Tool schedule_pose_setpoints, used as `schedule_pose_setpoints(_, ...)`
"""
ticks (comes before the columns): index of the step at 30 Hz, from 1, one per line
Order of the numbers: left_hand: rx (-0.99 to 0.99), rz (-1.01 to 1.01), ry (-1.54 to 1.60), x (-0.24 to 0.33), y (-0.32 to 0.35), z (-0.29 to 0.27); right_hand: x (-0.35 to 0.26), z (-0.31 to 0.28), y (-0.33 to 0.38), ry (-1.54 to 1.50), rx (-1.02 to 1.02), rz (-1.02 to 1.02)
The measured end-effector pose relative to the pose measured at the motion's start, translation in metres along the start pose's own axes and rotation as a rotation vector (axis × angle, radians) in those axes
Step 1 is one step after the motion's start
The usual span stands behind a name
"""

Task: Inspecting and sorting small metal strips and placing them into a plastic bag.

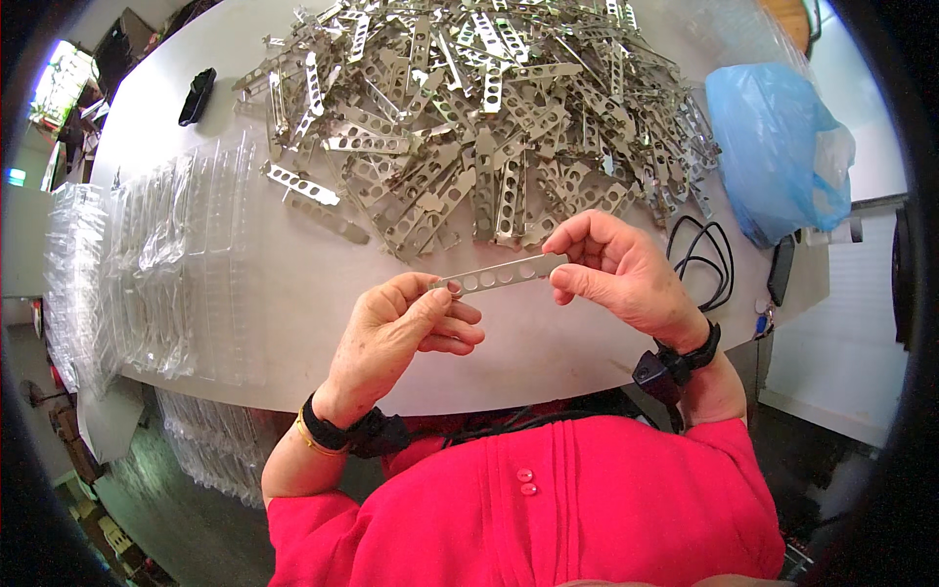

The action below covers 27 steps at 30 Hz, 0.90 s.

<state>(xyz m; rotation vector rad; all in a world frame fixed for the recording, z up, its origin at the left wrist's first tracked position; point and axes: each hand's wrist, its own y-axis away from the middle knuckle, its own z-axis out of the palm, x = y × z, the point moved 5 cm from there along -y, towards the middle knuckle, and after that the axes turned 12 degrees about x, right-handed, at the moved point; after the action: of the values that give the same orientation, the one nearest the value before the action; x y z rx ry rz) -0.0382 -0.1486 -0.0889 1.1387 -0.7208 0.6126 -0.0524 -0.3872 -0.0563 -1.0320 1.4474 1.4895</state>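
Both hands pinch one perforated strip [499, 273]: left hand [396, 338] closed on its left end, right hand [626, 274] on its right; strip pile [479, 108] lies beyond.

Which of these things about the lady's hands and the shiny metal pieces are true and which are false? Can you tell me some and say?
1. Both hands hold one metal strip with holes between them. True: the left hand pinches one end and the right hand the other.
2. The strip is lying flat on the table. False: it is held up above the grey table.
3. A big pile of metal strips lies beyond the hands. True.
4. The blue plastic bag is on the person's left. False: it is on the right side.
5. Clear plastic trays are stacked on the left. True.
6. The person wears a green top. False: the top is red.
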Motion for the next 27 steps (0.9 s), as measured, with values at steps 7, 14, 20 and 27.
schedule_pose_setpoints(7, -0.026, -0.049, 0.018, -0.004, 0.002, 0.003, -0.002, -0.002, 0.001, 0.026, 0.028, 0.000)
schedule_pose_setpoints(14, -0.038, -0.068, 0.088, -0.007, 0.006, 0.006, -0.001, -0.004, 0.002, 0.024, 0.032, 0.002)
schedule_pose_setpoints(20, -0.061, -0.073, 0.156, -0.016, 0.005, 0.009, -0.004, -0.004, 0.001, 0.092, 0.057, -0.022)
schedule_pose_setpoints(27, -0.106, -0.069, 0.277, -0.026, 0.005, 0.009, 0.001, -0.003, -0.003, 0.099, 0.082, 0.020)
